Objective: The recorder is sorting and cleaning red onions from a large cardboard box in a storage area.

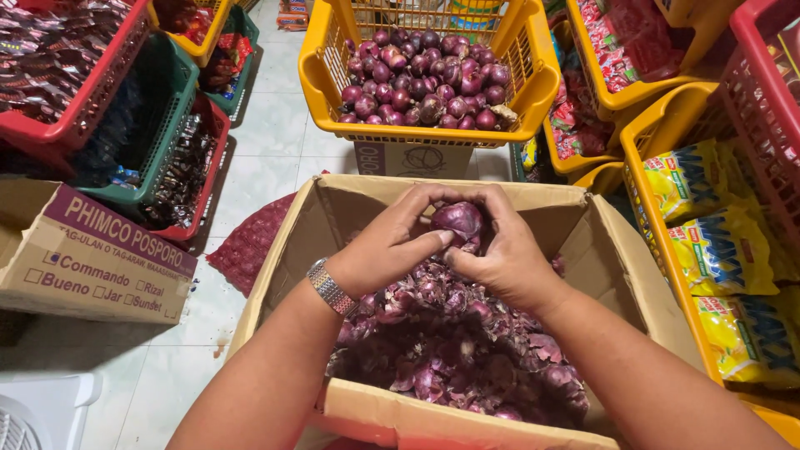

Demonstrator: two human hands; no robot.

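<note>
Hands meet over the open cardboard box (350,408), both forearms coming in from the bottom edge and angled toward each other. Left hand (387,246) cupped, fingers curled over the top of one red onion (458,221), thumb tip pressed against its lower side; a metal wristwatch (331,288) on that wrist. Right hand (500,250) wraps the onion from the other side, fingers bent over the top, thumb close to the left thumb. Both hands closed on the same bulb, held above the box's far half, clear of the heap below.

Counts: one onion in hand. One box beneath, holding a heap of purple onion skins (454,350), too many to count. One yellow basket (429,133) straight ahead, filled with peeled red onions (425,83), several dozen, exact number not countable. One red mesh sack (250,242) on the tiled floor (275,125) just left of the box. One second, printed carton (92,258) at far left. Yellow snack packets (717,250) at right in another yellow basket, at least three visible
</note>
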